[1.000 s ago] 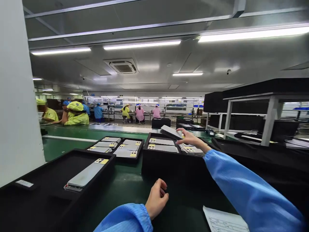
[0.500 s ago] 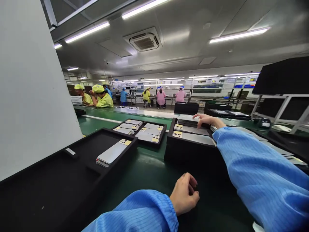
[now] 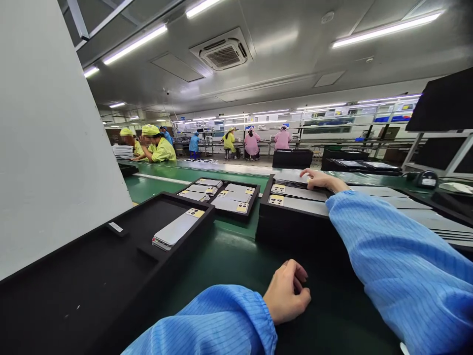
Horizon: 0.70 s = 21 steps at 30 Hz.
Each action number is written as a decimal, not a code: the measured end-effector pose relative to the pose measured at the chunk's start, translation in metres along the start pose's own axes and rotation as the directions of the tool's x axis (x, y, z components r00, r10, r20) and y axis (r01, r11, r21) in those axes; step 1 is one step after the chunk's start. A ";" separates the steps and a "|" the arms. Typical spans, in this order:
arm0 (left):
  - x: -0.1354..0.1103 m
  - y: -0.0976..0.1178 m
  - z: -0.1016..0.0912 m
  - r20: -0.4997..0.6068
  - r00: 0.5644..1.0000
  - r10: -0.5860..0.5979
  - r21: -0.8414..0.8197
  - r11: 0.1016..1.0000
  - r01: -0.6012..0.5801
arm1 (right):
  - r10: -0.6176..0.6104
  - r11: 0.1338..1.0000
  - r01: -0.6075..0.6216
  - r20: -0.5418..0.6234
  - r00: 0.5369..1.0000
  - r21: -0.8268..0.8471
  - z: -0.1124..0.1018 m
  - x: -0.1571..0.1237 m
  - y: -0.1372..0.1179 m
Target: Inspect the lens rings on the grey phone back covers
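My right hand reaches over a deep black box and holds the right end of a silver phone at the top of the rear stack, thumb and fingers bent around it. In front of that lie further silver phones with yellow film around their cameras, such as the nearest phone. My left hand hovers over the green bench, loosely curled. A gap shows between its thumb and fingers, and nothing is visible in it.
A large black tray at the left bears a small phone stack. Behind it is a divided black tray with several phones. More phones lie at the right, partly behind my sleeve. A white panel rises at the left. Co-workers sit beyond.
The view has shifted slightly. My right hand's fingers have come down onto the rear phone, whose silver back shows more clearly now. My left hand has kept its loose curl.
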<state>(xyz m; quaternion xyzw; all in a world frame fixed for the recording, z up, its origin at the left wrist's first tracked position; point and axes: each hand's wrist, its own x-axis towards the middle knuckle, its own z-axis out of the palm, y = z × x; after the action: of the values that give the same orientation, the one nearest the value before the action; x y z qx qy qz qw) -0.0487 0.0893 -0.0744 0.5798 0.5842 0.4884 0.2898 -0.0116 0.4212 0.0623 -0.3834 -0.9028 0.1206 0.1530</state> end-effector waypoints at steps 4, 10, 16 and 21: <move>-0.001 0.000 0.001 0.002 1.000 0.001 0.000 1.000 -0.001 | 0.019 1.000 -0.018 0.076 0.997 -0.023 0.002 0.005 -0.005; -0.001 0.002 0.000 0.007 1.000 -0.003 0.007 1.000 0.003 | 0.058 0.998 -0.053 0.132 0.990 -0.039 0.006 0.010 -0.005; -0.001 0.002 -0.001 0.012 1.000 -0.009 0.017 1.000 0.008 | 0.119 0.992 -0.113 0.147 0.982 -0.050 0.004 0.010 -0.004; -0.001 0.001 0.000 0.014 1.000 0.001 0.029 1.000 -0.002 | 0.129 0.991 -0.124 0.133 0.983 -0.044 -0.001 0.005 -0.001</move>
<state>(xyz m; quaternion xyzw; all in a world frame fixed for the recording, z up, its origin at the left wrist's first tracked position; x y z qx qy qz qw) -0.0480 0.0885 -0.0732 0.5877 0.5887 0.4762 0.2851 -0.0151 0.4246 0.0648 -0.4337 -0.8869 0.1396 0.0766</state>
